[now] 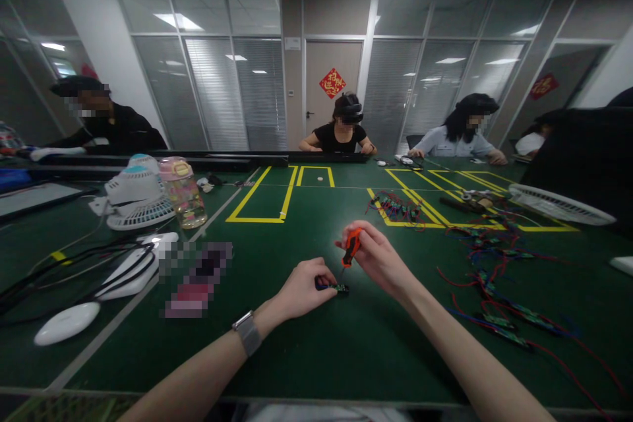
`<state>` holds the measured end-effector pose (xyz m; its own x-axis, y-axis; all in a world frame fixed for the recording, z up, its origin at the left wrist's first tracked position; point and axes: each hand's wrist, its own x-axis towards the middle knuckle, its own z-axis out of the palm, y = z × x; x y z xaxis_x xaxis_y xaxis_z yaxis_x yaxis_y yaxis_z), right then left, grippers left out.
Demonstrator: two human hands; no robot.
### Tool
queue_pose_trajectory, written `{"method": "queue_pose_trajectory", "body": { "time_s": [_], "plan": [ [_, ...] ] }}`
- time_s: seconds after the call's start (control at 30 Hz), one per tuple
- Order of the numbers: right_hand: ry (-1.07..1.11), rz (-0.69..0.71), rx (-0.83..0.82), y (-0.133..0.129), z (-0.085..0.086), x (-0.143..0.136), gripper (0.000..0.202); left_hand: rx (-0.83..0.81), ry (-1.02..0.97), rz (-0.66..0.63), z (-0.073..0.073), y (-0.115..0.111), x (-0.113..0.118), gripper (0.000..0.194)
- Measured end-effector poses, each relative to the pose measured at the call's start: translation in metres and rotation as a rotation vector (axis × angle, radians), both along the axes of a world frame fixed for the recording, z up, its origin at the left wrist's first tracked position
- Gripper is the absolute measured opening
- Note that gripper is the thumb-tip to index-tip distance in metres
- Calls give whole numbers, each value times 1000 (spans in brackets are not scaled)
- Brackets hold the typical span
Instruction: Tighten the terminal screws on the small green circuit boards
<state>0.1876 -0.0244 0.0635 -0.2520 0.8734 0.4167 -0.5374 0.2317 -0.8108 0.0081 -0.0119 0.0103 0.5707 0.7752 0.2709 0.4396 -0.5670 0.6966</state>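
Note:
My right hand (pixel 372 245) is closed around the orange and black handle of a screwdriver (pixel 352 248). The thin shaft points down, and its tip meets or hovers just over a small green circuit board (pixel 341 289); which of the two I cannot tell. With fingers bent, my left hand (pixel 307 283) pinches the board's left end against the green table. A metal-strap watch sits on my left wrist. Part of the board is hidden under my left fingers.
Circuit boards with red and blue wires (pixel 499 320) lie at the right, with another pile (pixel 398 206) further back. At left stand a drink bottle (pixel 184 194), a white fan (pixel 138 194) and a power strip (pixel 138 267) with black cables. Several people sit around the table.

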Motion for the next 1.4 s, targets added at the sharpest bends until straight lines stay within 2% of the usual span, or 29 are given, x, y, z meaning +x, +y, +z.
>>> {"method": "queue_pose_trajectory", "body": {
  "time_s": [0.17, 0.37, 0.5, 0.87, 1.4],
  "plan": [
    [9, 45, -5, -1, 0, -1, 13, 1, -3, -8, -1, 1, -1, 7],
    [55, -5, 0, 0, 1, -2, 16, 17, 1, -2, -1, 1, -1, 6],
    [11, -41, 14, 1, 1, 0, 13, 31, -7, -11, -1, 1, -1, 7],
    [6, -6, 39, 1, 1, -1, 12, 39, -3, -8, -3, 1, -1, 7],
    [-33, -155, 26, 0, 1, -1, 14, 23, -4, 19, -3, 2, 2, 14]
  ]
}}
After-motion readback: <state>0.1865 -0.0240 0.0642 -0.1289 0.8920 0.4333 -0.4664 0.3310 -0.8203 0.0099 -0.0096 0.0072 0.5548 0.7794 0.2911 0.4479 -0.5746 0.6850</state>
